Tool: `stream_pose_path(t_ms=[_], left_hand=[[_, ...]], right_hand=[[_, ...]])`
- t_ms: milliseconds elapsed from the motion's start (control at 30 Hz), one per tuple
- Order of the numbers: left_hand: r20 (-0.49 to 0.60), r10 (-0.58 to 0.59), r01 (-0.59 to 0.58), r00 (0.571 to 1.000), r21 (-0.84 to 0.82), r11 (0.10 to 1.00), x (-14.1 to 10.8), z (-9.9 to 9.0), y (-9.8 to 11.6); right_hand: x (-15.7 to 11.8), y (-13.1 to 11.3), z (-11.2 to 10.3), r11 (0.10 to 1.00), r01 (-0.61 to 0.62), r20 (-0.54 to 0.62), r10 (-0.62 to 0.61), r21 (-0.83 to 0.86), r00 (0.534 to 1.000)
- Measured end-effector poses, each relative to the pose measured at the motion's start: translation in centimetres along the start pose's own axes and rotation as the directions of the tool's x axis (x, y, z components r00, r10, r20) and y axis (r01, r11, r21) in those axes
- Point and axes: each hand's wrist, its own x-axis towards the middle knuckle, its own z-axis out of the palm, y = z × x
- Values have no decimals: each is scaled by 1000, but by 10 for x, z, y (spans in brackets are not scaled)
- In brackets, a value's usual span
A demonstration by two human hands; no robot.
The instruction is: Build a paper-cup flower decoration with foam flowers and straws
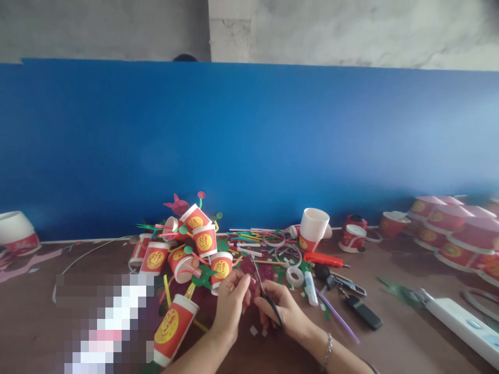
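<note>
Two hands (pixel 232 297), paper (pixel 246 265) left, scissors (pixel 262 287) right

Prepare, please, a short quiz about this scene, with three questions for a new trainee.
1. Which hand holds the scissors? A) left, B) right, C) neither.
2. True or false: the left hand is empty.
3. Complete: around the right wrist there is a silver-coloured ....

Key:
1. B, the right hand.
2. False; the left hand pinches dark red paper.
3. Bracelet.
</note>
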Motion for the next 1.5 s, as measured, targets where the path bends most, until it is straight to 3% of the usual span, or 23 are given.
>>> stream_pose_path(t_ms=[333,1500], left_hand=[[54,-16,16,998,6,1000,-2,3,2],[122,28,-34,992,41,999,1,-3,1]], right_hand=[[0,2,0,999,44,60,-45,11,997],[0,1,0,999,40,12,-40,-3,999]])
